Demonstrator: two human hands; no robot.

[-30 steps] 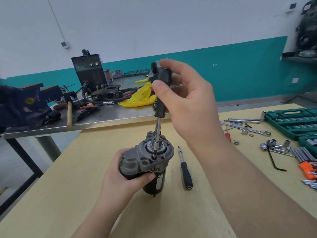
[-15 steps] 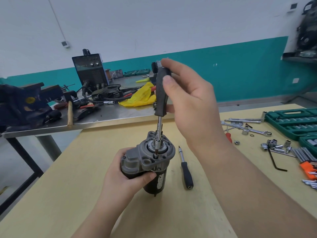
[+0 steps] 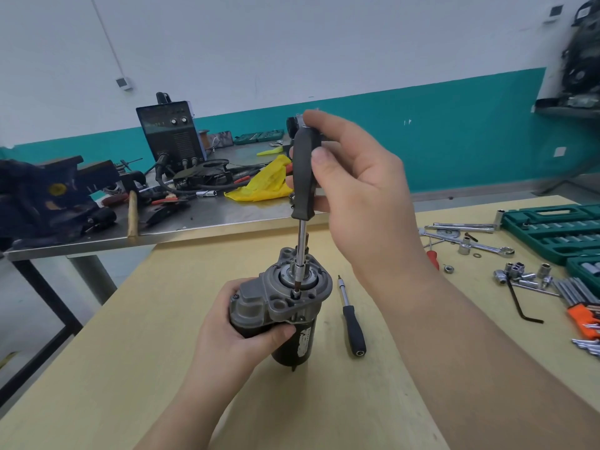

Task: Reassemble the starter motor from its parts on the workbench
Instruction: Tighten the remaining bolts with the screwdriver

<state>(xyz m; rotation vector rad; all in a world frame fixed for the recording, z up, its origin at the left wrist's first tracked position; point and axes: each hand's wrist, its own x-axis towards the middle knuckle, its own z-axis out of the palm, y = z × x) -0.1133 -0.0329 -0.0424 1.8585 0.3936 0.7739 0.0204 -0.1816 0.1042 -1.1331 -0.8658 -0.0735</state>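
The starter motor [image 3: 285, 306] stands upright on the wooden workbench [image 3: 162, 368], grey cast nose housing on top, black body below. My left hand [image 3: 233, 332] grips it around the housing and body. My right hand [image 3: 354, 186] holds the black handle of a screwdriver [image 3: 304, 177] above the motor. The shaft runs straight down and its bit sits on a screw [image 3: 296, 293] at the front of the housing. A second black-handled screwdriver [image 3: 352, 323] lies on the bench just right of the motor.
Loose sockets [image 3: 519, 274], a spanner [image 3: 480, 246], a black hex key [image 3: 522, 303] and orange-holder keys [image 3: 584, 316] lie at the right. Green socket cases [image 3: 558, 228] sit at the far right. A steel table [image 3: 201, 216] behind carries a vise [image 3: 42, 196], a welder [image 3: 168, 131] and a yellow cloth [image 3: 263, 183].
My right thumb and fingers have shifted round the screwdriver handle, turning it. The motor and my left hand stay in place.
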